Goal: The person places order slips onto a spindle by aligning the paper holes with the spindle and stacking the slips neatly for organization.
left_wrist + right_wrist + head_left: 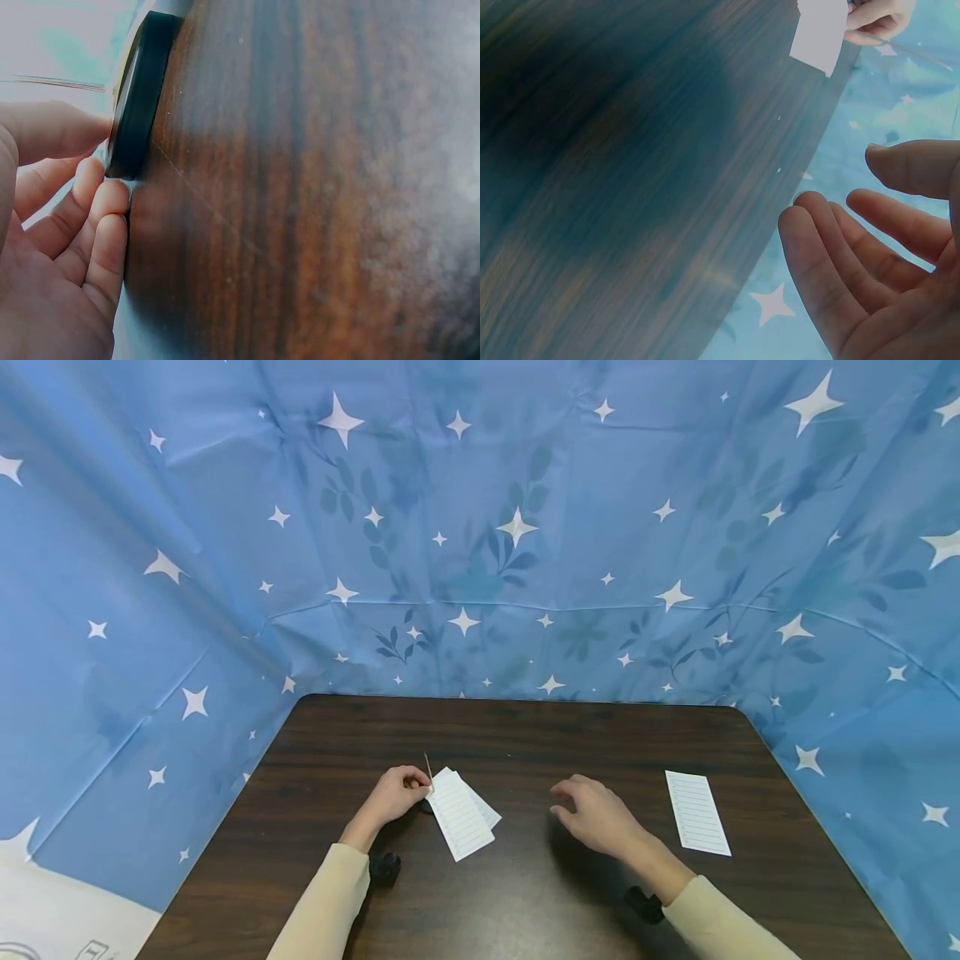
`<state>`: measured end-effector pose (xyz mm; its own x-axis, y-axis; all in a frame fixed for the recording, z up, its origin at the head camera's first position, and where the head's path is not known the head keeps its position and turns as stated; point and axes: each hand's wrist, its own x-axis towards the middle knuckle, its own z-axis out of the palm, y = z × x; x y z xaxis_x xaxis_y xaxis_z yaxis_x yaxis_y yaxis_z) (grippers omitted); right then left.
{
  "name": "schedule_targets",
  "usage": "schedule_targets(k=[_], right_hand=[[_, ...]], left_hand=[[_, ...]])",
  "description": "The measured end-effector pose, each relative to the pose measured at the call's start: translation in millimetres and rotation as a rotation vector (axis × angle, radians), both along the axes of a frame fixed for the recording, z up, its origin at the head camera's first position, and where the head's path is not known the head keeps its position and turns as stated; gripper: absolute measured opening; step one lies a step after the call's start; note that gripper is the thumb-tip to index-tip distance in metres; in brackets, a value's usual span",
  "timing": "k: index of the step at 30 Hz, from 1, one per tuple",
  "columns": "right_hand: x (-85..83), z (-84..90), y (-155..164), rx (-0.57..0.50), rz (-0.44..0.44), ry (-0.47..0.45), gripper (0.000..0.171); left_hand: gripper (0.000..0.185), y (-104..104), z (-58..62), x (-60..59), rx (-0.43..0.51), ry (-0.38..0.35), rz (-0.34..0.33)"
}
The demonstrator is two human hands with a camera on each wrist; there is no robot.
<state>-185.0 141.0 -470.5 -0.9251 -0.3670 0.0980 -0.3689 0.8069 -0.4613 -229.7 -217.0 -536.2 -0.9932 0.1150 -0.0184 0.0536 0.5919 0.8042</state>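
Observation:
My left hand (401, 792) pinches the upper left corner of a white lined card (459, 820), and a second white card (483, 806) fans out from under it. A thin strand (428, 766) sticks up from the fingertips. In the left wrist view the thumb and fingers of the left hand (67, 217) meet at a dark, thick-edged slab (142, 97) close over the table. My right hand (592, 814) hovers over the table right of the cards, holding nothing; its fingers are loosely bent and spread from the thumb in the right wrist view.
Another white lined card (697, 814) lies flat on the right side of the dark wooden table (525, 910). Blue cloth (480, 527) with white stars hangs behind and beside the table. A dark wrist mount (385, 869) sits under the left forearm, another (645, 905) under the right.

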Motion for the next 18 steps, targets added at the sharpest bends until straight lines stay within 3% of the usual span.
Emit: schedule_targets(k=[18], right_hand=[[-9.9,-5.4,49.6,0.114,-0.056,0.057,0.029]], left_hand=[[0.004,-0.4,-0.9,-0.4,0.001,-0.009,0.002]])
